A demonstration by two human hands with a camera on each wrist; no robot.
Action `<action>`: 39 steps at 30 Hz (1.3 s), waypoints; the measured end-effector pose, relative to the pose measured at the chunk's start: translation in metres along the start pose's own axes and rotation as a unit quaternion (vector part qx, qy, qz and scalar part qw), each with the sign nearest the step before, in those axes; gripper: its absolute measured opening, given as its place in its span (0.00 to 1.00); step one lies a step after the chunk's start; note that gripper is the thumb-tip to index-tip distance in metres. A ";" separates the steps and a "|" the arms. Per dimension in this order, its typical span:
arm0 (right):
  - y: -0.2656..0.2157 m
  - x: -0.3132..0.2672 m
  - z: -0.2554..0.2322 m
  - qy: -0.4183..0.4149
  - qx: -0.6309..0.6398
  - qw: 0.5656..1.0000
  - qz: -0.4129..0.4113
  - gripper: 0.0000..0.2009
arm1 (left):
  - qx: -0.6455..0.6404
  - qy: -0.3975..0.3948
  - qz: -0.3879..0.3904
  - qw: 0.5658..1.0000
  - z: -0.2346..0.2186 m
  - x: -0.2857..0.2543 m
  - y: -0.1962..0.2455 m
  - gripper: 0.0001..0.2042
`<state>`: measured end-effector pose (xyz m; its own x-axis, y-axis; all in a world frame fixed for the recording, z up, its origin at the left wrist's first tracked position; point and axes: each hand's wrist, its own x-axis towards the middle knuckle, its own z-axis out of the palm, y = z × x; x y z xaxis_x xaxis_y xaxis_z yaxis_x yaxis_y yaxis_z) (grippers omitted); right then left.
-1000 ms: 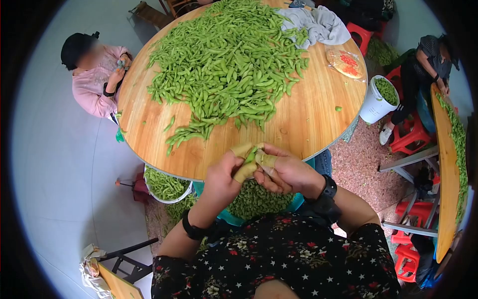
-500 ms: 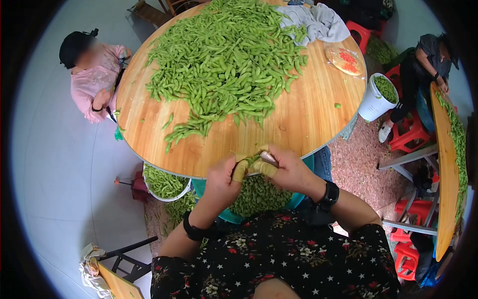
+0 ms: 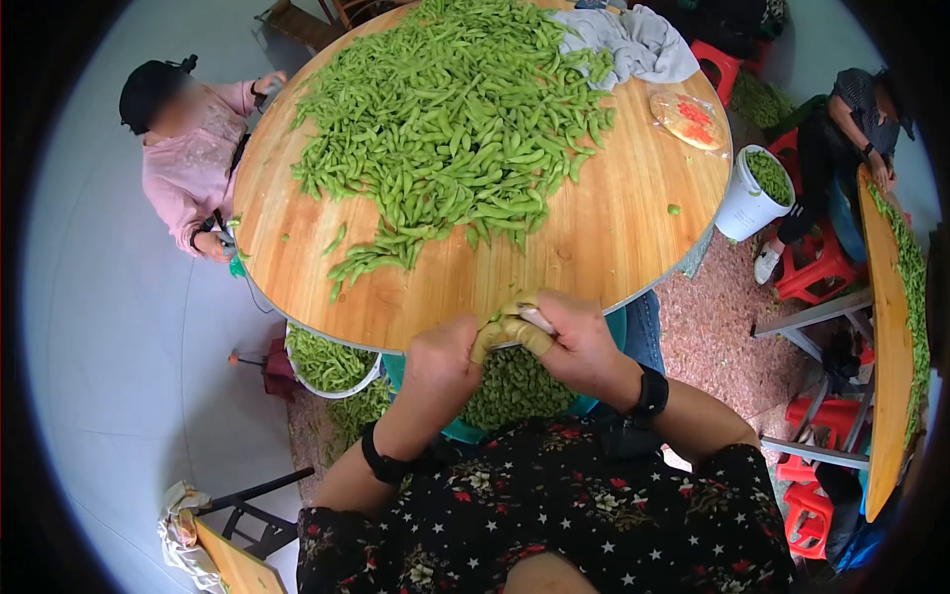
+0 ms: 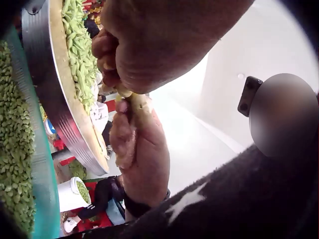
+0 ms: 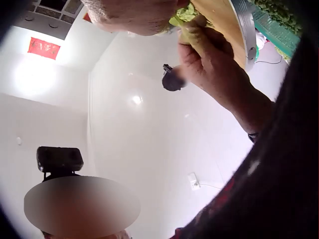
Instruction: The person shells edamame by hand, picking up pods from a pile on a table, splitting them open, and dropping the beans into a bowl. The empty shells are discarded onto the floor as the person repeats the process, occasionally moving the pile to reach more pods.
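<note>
Green pod [image 3: 498, 319] is pinched between left hand [image 3: 442, 362] and right hand [image 3: 577, 346] (fingers curled, tips taped) at table [image 3: 594, 247] edge, above basin [image 3: 515, 388].

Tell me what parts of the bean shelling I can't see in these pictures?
- Pod: head view, nearly covered by both hands' fingers; whether it's open is unclear.
- Teal basin: head view, mostly hidden behind arms and table edge.
- Left hand: left wrist view, blurred and cut off at the top.
- Right hand: right wrist view, cut off at the top.
</note>
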<state>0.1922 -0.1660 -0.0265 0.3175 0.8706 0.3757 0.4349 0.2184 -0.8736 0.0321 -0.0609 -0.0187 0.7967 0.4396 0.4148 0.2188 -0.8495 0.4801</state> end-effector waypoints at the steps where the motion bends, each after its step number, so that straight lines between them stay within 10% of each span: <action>1: 0.001 0.000 0.001 -0.042 -0.021 0.999 -0.008 0.08 | -0.001 -0.002 0.000 1.000 -0.002 0.001 0.003 0.07; 5: 0.004 0.001 0.004 -0.061 0.122 0.987 0.080 0.06 | 0.020 -0.013 0.080 0.997 -0.013 0.010 0.013 0.07; 9: -0.014 0.010 -0.015 -0.159 0.308 0.887 0.303 0.07 | -0.021 -0.055 0.141 0.988 -0.016 0.010 0.008 0.05; 13: -0.015 0.008 -0.014 -0.150 0.397 0.825 0.373 0.07 | -0.184 -0.033 0.061 0.980 -0.007 0.004 -0.002 0.03; 16: 0.001 0.002 -0.014 -0.215 0.290 0.906 0.222 0.07 | -0.264 -0.041 -0.060 0.962 -0.009 -0.002 -0.008 0.04; 26: 0.002 0.003 -0.005 -0.135 0.356 0.857 0.347 0.07 | -0.188 -0.078 -0.048 0.978 -0.016 -0.005 0.001 0.06; 34: 0.007 -0.001 0.001 -0.033 -0.046 0.997 -0.051 0.08 | -0.137 -0.051 -0.101 0.984 -0.007 -0.007 0.009 0.04; 39: 0.012 -0.006 0.003 -0.059 0.084 0.995 0.005 0.09 | -0.167 -0.024 -0.016 0.986 -0.006 0.000 0.012 0.04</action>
<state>0.1930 -0.1677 -0.0399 0.2160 0.9165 0.3367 0.2813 0.2719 -0.9203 0.0318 -0.0693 -0.0081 0.8204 0.4428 0.3617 0.0529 -0.6887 0.7231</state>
